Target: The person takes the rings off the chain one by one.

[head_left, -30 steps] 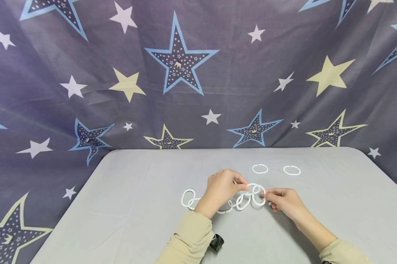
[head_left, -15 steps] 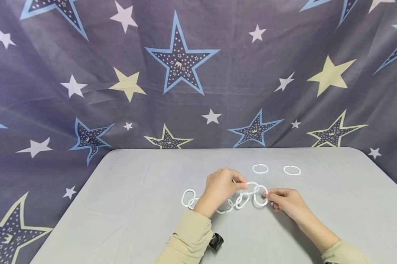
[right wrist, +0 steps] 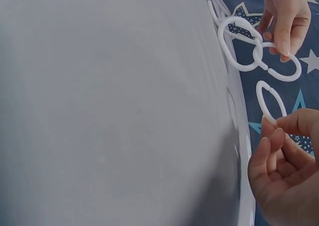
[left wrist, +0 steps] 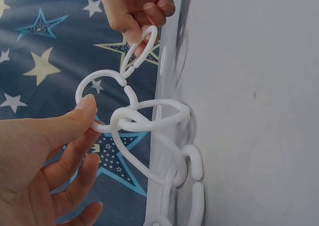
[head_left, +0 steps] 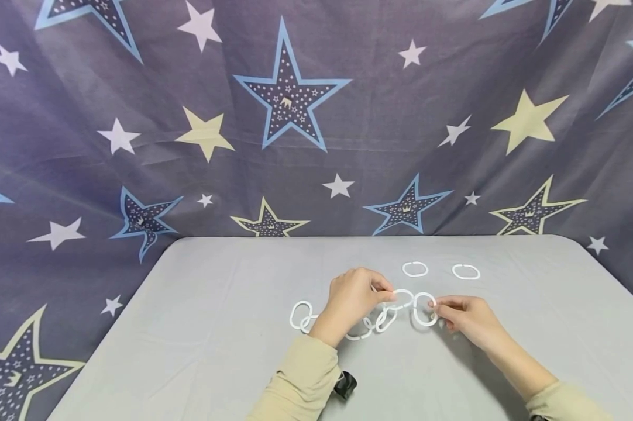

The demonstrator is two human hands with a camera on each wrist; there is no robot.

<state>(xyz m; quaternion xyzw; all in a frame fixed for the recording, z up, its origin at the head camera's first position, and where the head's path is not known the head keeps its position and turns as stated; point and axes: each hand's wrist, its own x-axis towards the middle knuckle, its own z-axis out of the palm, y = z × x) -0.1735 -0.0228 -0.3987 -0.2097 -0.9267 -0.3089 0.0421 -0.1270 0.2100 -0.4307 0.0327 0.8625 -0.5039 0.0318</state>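
A dark cloth patterned with stars (head_left: 348,134) hangs behind a white plastic chain (left wrist: 154,128), and a grey bench (head_left: 232,362) spreads around and beneath it. On the chain's near side are two beige sleeves (head_left: 300,380). The left hand (head_left: 351,299) reaches over the chain, hiding its middle from the head view; the left wrist view shows thumb and forefinger pinching the chain's end link (left wrist: 102,72), the other fingers loosely bent. To the chain's right, the right hand (head_left: 469,318) pinches a single link (left wrist: 150,46) between thumb and fingers. That link seems to meet the chain's end in the head and left wrist views, yet the right wrist view shows a gap between them. The chain's left end lies on the bench. Beyond its right end, the head view shows two loose links (head_left: 415,276) lying apart. Smallest is the slit in the end link, plain in the left wrist view.
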